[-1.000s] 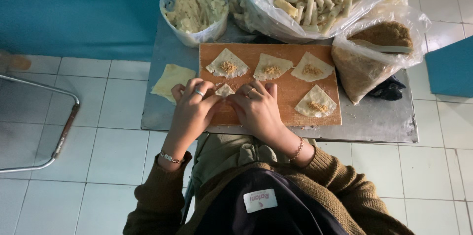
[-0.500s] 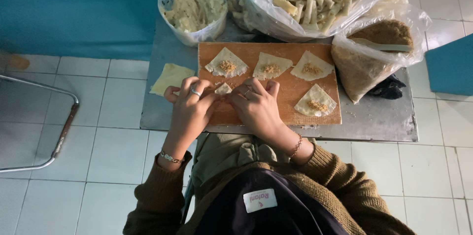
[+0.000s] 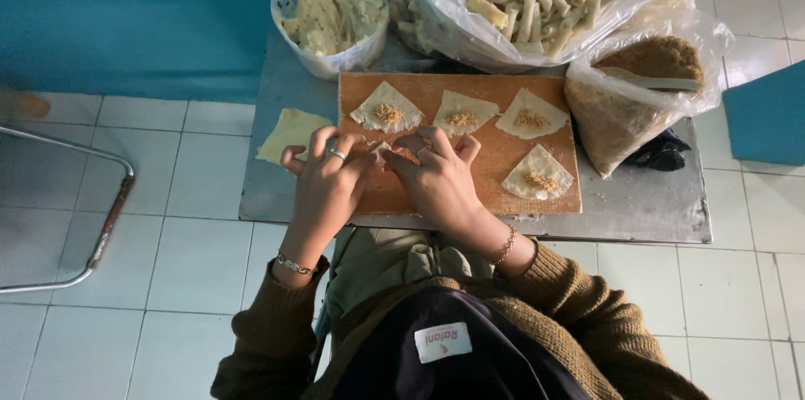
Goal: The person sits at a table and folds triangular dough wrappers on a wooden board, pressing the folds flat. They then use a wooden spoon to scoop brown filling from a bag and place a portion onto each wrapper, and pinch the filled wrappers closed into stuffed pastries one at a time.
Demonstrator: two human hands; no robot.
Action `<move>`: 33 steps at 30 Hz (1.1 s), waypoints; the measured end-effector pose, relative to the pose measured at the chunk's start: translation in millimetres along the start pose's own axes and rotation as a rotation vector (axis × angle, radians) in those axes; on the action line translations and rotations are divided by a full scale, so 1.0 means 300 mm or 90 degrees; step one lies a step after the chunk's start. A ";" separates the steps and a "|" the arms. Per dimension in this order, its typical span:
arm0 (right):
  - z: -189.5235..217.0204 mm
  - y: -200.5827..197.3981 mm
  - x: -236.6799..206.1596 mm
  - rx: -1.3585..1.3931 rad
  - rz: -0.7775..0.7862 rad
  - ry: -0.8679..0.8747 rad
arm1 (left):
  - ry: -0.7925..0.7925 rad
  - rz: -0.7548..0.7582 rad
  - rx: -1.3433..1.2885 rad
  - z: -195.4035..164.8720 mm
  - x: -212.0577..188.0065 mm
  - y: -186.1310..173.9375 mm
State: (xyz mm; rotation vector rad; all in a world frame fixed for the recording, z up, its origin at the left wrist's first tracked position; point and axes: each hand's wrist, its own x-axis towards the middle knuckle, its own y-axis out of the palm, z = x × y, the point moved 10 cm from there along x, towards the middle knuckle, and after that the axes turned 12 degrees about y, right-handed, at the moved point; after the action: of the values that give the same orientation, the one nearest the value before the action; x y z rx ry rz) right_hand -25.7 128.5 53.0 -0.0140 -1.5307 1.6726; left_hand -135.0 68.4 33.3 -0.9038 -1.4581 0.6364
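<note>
Both hands, left (image 3: 325,184) and right (image 3: 436,182), pinch a small pale dough wrapper (image 3: 381,151) between their fingertips at the near left of the brown wooden cutting board (image 3: 470,190), pressing its folds together on the grey metal bench (image 3: 646,207).

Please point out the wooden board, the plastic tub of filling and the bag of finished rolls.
wooden board (image 3: 495,167), head view, bare middle.
plastic tub (image 3: 362,49), head view, right wall.
bag of rolls (image 3: 436,18), head view, clear plastic side.

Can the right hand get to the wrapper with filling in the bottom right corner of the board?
Probably yes. The right hand lies on the wooden cutting board, and the pale filled triangular wrapper is close beside it with only bare board between them.
</note>
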 end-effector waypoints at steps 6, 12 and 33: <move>-0.008 0.047 0.010 -0.013 0.066 0.020 | -0.003 -0.042 0.011 -0.002 0.005 -0.015; -0.015 0.043 0.017 -0.043 0.037 0.014 | -0.006 -0.013 0.035 -0.006 0.012 0.012; 0.010 0.108 0.109 -0.075 0.068 -0.044 | -0.136 -0.136 0.037 0.101 0.029 -0.053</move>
State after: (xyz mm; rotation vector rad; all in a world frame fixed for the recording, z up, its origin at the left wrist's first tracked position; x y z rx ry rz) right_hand -66.5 148.3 43.8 -0.1031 -1.7045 1.6779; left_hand -166.9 70.8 48.2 -0.6386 -1.6925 0.6257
